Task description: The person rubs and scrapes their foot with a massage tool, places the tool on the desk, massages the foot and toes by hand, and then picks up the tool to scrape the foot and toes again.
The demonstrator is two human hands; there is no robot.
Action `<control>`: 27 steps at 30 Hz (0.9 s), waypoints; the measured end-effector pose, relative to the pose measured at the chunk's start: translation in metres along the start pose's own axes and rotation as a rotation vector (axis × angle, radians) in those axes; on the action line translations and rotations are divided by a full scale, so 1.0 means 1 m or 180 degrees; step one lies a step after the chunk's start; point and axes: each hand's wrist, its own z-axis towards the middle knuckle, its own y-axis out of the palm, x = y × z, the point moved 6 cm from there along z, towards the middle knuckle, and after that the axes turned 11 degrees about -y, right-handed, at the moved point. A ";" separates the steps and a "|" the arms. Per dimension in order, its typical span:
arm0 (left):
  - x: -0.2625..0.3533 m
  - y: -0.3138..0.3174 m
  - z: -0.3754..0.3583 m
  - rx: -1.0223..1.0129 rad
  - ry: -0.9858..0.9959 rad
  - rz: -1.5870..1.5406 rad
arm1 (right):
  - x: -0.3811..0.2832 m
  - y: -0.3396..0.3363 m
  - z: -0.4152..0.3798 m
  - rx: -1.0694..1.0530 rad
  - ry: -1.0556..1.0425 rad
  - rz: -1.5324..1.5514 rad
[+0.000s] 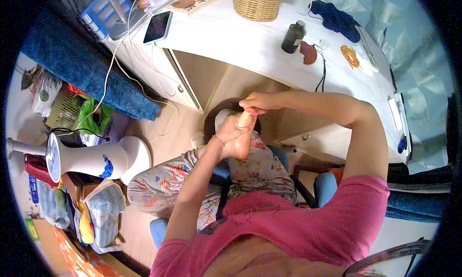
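Light lay brightest on the white desk (216,36), with shadow pooled beneath it on the right. A slight sheen showed on the foot (238,147). Grain speckled the pink shirt (337,219), while wide-lens distortion bent the outer scene inside a noisy black surround.

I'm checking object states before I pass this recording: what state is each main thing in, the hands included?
Left hand: closed around the bare foot
Right hand: closed at the foot's toe end
Bare foot: raised, held in both hands
Phone: face up, screen dark
Dark bottle: standing, cap on
Wicker basket: standing upright
Navy cloth: bunched up
Green bag: crumpled
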 end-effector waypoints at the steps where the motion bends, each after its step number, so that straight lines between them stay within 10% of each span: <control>1: -0.004 0.001 0.002 -0.0010 0.0089 -0.0110 | -0.006 0.004 0.005 -0.0279 -0.0608 -0.0716; 6: 0.000 -0.008 -0.004 -0.0056 -0.0087 -0.0042 | -0.055 0.055 0.003 -0.1087 -0.1853 -0.5034; 12: -0.005 -0.011 -0.007 0.0151 0.0064 0.0174 | -0.059 0.034 0.003 -0.0038 -0.2090 -0.3638; 16: 0.011 -0.004 -0.007 0.0166 0.0431 -0.0201 | -0.015 0.007 0.000 0.0298 -0.0273 -0.0248; 19: 0.001 -0.001 -0.004 -0.0074 0.0069 -0.0200 | -0.030 0.014 0.004 -0.0481 -0.0557 -0.1180; 22: 0.002 -0.008 -0.003 0.0147 -0.0127 0.0363 | -0.057 0.052 -0.001 -0.0886 -0.1717 -0.5009; 27: 0.009 -0.013 -0.011 0.0134 0.0096 0.0136 | -0.058 0.046 -0.001 -0.0261 -0.2044 -0.3528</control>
